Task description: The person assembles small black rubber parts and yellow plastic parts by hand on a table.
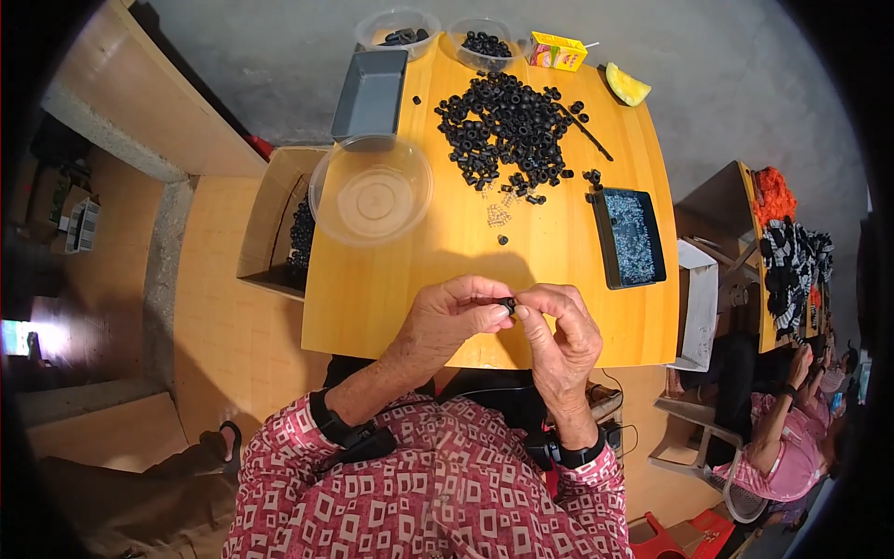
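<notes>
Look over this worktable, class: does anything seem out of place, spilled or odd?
Mostly orderly. The black rings lie in a loose heap with strays scattered around. The clear bowl overhangs the table's left edge. A juice carton and fruit slice sit among the work supplies.

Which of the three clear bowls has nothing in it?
The big bowl at the table's left edge; the two small ones at the far end hold black parts.

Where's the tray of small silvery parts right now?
In the head view, the dark tray sits near the table's right edge, right of the black ring pile.
</notes>
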### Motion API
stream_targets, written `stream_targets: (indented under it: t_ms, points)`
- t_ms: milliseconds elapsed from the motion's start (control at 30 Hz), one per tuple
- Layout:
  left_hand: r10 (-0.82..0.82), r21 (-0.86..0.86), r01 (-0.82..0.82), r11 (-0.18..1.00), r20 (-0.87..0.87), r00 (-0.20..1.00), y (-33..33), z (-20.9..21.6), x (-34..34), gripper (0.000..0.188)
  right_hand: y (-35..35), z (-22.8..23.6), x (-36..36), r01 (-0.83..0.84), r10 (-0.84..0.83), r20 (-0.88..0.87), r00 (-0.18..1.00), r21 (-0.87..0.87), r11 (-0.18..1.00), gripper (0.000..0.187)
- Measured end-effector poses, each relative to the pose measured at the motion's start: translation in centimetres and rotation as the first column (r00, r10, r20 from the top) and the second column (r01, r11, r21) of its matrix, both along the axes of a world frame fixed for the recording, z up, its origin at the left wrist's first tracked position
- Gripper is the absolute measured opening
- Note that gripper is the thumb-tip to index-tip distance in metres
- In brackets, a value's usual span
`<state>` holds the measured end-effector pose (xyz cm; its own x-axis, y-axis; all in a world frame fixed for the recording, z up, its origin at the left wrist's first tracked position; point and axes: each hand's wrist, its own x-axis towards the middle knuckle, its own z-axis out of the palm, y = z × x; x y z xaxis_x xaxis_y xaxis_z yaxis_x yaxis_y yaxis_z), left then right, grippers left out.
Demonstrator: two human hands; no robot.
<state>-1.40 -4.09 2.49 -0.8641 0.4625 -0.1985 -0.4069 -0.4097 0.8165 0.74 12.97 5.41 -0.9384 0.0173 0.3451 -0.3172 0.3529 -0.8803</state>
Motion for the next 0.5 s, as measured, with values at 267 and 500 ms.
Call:
stream_targets:
  t_ms: [267,500]
  points:
    - [0.038,-0.021,-0.037,0.999,0.044,0.998,-0.06,-0.10,-0.22,0.021,0.02,-0.22,0.58,0.034,-0.019,-0.075,0.997,0.193,0.981,0.026]
    - [0.014,-0.038,-0.013,0.999,0.015,1.000,-0.20,-0.61,-0.33,0.024,0.07,-0.61,0.11,0.011,0.081,-0.228,0.970,0.375,0.927,0.020]
